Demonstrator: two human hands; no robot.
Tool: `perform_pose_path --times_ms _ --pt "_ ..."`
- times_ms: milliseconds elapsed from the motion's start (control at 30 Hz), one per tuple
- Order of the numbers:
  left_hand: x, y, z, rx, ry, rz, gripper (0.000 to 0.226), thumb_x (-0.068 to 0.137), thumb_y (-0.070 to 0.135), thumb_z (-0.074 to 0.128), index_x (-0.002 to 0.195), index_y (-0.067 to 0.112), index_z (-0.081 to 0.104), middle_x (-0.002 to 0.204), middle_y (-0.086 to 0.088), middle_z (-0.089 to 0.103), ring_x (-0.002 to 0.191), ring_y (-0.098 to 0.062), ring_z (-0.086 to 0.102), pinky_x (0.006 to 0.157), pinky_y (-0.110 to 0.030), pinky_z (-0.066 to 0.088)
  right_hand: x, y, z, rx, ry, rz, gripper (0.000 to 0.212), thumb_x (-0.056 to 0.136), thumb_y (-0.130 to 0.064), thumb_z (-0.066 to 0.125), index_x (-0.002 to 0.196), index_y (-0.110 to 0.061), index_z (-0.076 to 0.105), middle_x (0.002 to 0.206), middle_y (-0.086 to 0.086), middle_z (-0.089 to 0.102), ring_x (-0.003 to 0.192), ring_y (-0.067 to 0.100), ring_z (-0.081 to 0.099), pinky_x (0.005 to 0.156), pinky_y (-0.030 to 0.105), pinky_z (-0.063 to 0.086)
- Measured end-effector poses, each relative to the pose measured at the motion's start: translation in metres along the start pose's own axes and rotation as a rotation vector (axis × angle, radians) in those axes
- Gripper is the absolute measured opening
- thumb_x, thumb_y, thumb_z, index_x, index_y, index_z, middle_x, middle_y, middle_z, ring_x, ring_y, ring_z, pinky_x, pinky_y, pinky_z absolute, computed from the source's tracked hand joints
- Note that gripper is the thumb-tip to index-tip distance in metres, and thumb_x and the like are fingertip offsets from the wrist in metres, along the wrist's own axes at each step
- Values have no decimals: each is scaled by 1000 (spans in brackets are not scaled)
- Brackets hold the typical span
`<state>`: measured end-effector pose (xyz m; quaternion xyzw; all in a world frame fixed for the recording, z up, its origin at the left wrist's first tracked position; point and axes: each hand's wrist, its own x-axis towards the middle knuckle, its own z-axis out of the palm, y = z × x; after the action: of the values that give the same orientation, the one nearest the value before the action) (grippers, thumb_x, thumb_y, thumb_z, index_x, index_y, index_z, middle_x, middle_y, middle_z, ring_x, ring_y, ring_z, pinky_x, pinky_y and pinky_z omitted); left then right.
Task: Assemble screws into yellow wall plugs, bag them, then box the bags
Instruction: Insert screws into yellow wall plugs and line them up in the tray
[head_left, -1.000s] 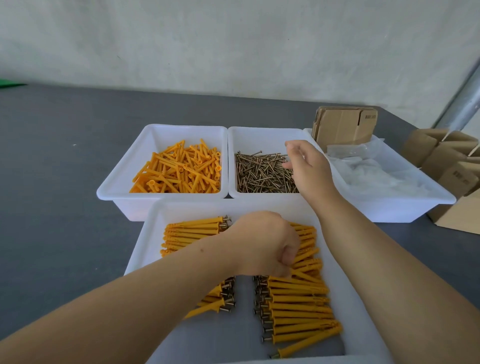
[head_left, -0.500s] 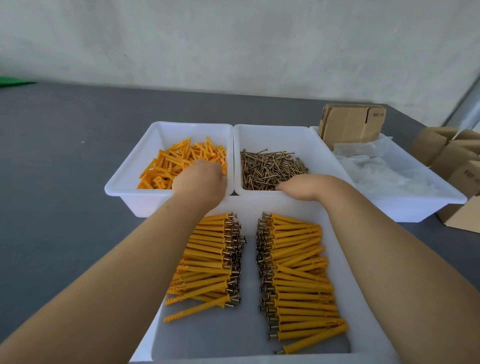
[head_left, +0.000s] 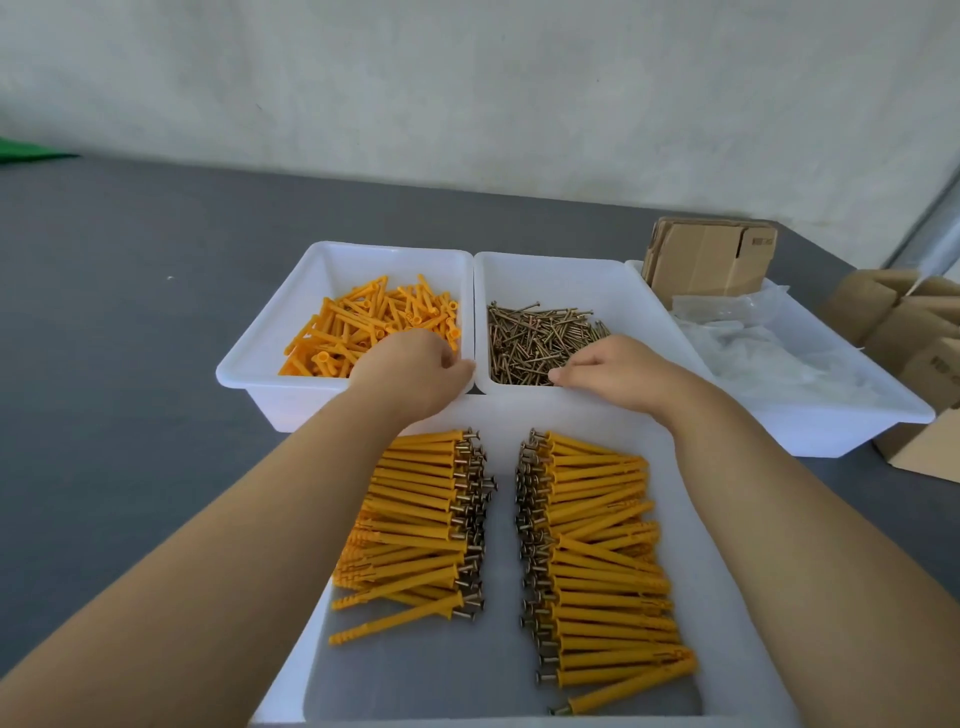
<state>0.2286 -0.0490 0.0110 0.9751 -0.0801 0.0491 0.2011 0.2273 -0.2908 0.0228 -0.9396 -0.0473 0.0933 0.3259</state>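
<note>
Loose yellow wall plugs fill the left white bin. Screws lie in the middle white bin. My left hand reaches over the near edge of the plug bin, with its fingers curled down among the plugs and hidden from view. My right hand is in the screw bin, fingertips bunched on the pile, pinching a screw. In the near white tray lie two rows of assembled plugs with screws, the left row and the right row, heads facing the middle.
A third white bin at the right holds clear plastic bags and a stack of flat cardboard boxes. More cardboard boxes stand at the far right on the grey table. A pale wall runs behind.
My left hand left the assembled rows in the near tray and went up into the plug bin. My right hand came back from the far side of the screw bin to its near edge.
</note>
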Motion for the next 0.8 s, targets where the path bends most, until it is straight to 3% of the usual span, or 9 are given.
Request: perform_pose_path --times_ms 67,133,233,300,367,467,567,700,800 --pt "2 0 -5 71 -19 -117 42 102 39 36 86 11 63 85 -6 61 82 -24 58 76 -37 50 -3 1 -1 61 -7 -34 20 89 -43 71 83 -25 78 94 -6 72 94 11 63 76 26 45" --pt "4 -2 -9 181 -133 -254 41 102 36 29 106 12 62 112 -10 61 108 -33 55 101 -53 41 -4 1 -1 69 -18 -70 14 88 -38 73 80 -28 77 92 -7 72 91 9 62 76 25 46" --pt "6 -2 -9 233 -287 -284 51 103 41 25 126 10 57 131 -12 57 121 -34 51 108 -52 37 -6 -1 0 88 19 -103 12 91 -31 72 80 -30 77 93 -8 74 89 6 63 75 21 46" --pt "6 -2 -7 239 -295 -255 51 102 45 24 121 12 57 129 -12 57 119 -33 53 107 -50 39 -7 -1 2 111 68 -123 13 92 -28 70 82 -31 77 92 -12 75 91 2 64 75 19 46" --pt "6 -4 -8 231 -286 -238 46 101 46 26 100 16 60 117 -13 62 110 -32 57 101 -47 44 -8 0 3 131 116 -138 14 94 -26 68 85 -31 78 92 -13 75 93 3 66 79 21 48" --pt "7 -7 -7 194 -247 -205 43 99 45 32 78 20 59 83 -10 61 80 -23 60 73 -34 44 -8 0 4 152 153 -142 13 96 -22 65 94 -24 78 94 -6 76 95 11 69 90 31 54" --pt "8 -10 -6 164 -144 -143 40 95 38 43 59 19 45 56 1 39 52 -16 38 51 -25 29 -6 2 6 121 222 -148 15 97 -21 63 96 -20 78 92 -2 75 89 15 69 88 37 56" --pt "8 -16 -4 -7 61 -68 46 92 48 57 57 18 56 50 5 41 47 -14 39 46 -23 28 -3 6 7 168 339 -141 18 98 -21 63 85 -27 74 83 -4 74 64 2 67 70 27 53" --pt "7 -14 -4 -177 164 -13 38 83 55 70 68 19 67 67 8 60 63 -10 56 52 -25 44 -2 7 7 219 414 -139 15 97 -19 64 87 -26 72 79 -6 73 57 -1 65 64 22 49"
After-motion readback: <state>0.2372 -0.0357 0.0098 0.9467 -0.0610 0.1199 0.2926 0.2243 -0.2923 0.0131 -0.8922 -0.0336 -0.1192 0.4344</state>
